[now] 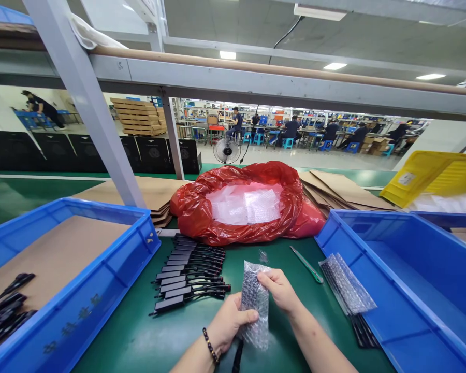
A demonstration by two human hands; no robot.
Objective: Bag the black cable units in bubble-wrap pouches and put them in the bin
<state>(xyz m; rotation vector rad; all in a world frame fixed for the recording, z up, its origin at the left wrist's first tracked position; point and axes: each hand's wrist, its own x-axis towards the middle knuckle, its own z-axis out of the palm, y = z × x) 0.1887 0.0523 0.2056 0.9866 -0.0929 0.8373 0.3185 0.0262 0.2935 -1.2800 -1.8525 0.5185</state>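
Observation:
My left hand (233, 318) and my right hand (280, 290) both grip a clear bubble wrap bag (252, 298) above the green bench. My left thumb presses its front near the middle, while my right fingers pinch its upper right edge. A black cable-like piece (237, 356) hangs below the left hand; I cannot tell what it joins. To the left lies a row of black box-shaped devices with short cables (178, 290). Behind my hands sits a red plastic bag (202, 225) full of bubble wrap bags (261, 206).
A green utility knife (307, 265) lies right of my hands. Bubble-wrapped black parts (348, 285) lean on the right blue bin (376, 274). The left blue bin (112, 269) holds black cabled parts (5, 311). Cardboard sheets (140, 194) and a yellow crate (431, 178) stand behind.

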